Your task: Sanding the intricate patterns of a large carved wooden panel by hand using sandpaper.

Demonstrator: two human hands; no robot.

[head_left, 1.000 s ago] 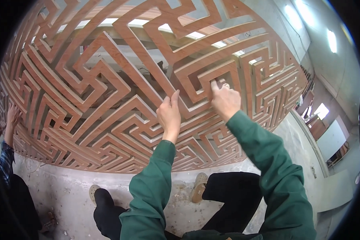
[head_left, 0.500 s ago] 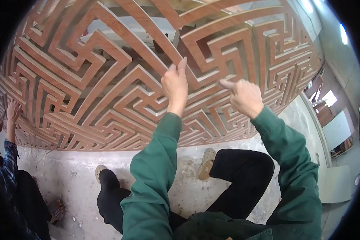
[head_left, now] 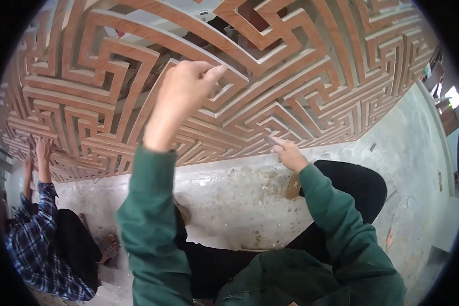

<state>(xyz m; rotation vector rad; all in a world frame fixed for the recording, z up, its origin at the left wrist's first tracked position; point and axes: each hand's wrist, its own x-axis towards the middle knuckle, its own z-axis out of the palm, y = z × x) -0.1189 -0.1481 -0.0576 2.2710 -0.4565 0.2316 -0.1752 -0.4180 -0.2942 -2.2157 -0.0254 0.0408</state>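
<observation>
A large reddish-brown wooden lattice panel, cut in a maze-like pattern with pale edges, spans the upper view. My left hand is closed against one of its long bars, its thumb lying toward the bar's corner. What its curled fingers hold, if anything, is hidden. Lower and to the right, near the panel's bottom edge, my right hand is closed with a small thin greyish piece sticking out of its fingers toward the lattice. Its exact kind is too small to tell.
At the left a co-worker in a plaid shirt crouches with a hand on the panel. My bent legs in black trousers stand on the stained concrete floor. Panels and a wall edge are at the far right.
My left hand has moved left and turned along the panel. My right hand has come down toward the panel's lower edge. The view has shifted, showing more of the co-worker.
</observation>
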